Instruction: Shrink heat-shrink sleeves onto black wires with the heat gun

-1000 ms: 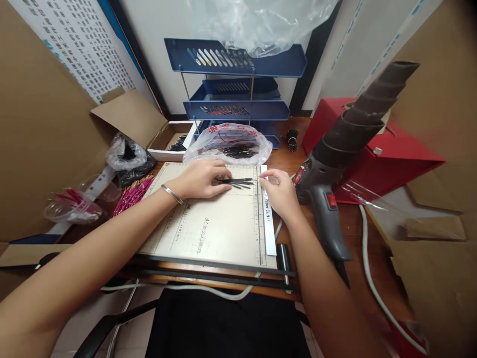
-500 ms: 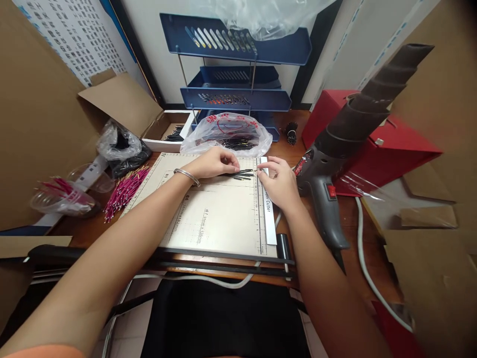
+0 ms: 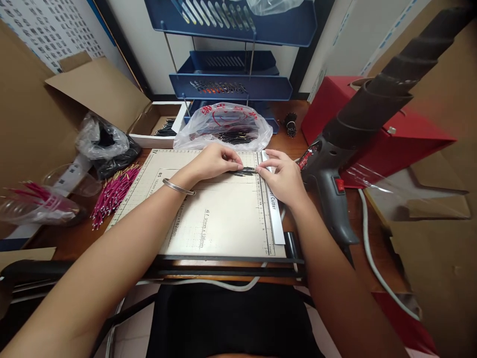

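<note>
Several short black wires [image 3: 244, 173] lie near the top right of the cream paper cutter board [image 3: 223, 219]. My left hand [image 3: 218, 161] pinches the left part of these wires, thumb and index finger together. At their right ends, beside the ruler strip, my right hand [image 3: 281, 176] has its thumb and index finger pressed together on a wire. Its other fingers rest over the white strip [image 3: 275, 219] on the board's right edge. The hidden parts of the wires are under my left fingers.
Behind the board are a clear bag [image 3: 223, 124] of black wires and blue trays [image 3: 231, 87]. A heat gun [image 3: 335, 164] and red box [image 3: 372, 129] stand right. Pink wires [image 3: 117, 191], an open carton [image 3: 100, 92] and a black bag [image 3: 115, 154] are left.
The view has shifted and come a little closer. My right thumb and index finger have closed on the wire ends, and my left hand has moved slightly nearer to them.
</note>
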Demonstrator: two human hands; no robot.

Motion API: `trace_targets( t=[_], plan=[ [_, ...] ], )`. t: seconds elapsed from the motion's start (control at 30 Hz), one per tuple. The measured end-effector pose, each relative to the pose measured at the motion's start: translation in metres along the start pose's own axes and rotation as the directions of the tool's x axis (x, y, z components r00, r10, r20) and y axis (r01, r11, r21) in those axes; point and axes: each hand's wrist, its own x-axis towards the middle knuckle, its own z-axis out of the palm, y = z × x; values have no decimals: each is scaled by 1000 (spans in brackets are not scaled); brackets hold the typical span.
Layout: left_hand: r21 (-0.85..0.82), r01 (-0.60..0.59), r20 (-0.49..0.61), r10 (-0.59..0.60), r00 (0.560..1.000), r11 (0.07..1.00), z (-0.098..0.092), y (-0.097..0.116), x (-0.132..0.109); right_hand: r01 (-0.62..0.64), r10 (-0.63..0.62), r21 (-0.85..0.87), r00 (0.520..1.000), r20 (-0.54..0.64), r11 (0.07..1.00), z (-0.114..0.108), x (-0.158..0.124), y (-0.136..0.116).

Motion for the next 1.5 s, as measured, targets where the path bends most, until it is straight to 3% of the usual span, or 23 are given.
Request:
trace_targets(
  t=[0.3, 0.5, 0.63, 0.93, 1.1, 1.23, 1.5],
  plan=[
    [25, 63, -41, -62, 997, 998, 8, 0, 2, -13, 10, 53, 999, 49, 999, -1, 1, -1],
    [51, -88, -106, 93, 990, 995, 12, 2, 2, -20, 16, 81, 999, 46, 996, 0, 2, -1],
    [92, -167, -86, 175, 981, 982, 13, 4, 1, -35, 31, 89, 999, 40, 995, 0, 2, -1],
    [152, -214, -83, 229, 970, 965, 15, 2, 0, -24, 19, 102, 999, 50, 995, 1, 1, -1],
    [182, -212, -94, 232, 968, 960, 17, 3, 0, -36, 40, 116, 999, -32, 993, 4, 1, -1],
    [217, -220, -92, 244, 965, 951, 12, -1, 0, -70, 79, 115, 994, -74, 991, 6, 1, 5],
    [349, -263, -30, 291, 956, 900, -10, -7, -9, -72, 63, 127, 995, 74, 989, 4, -2, 7]
  ],
)
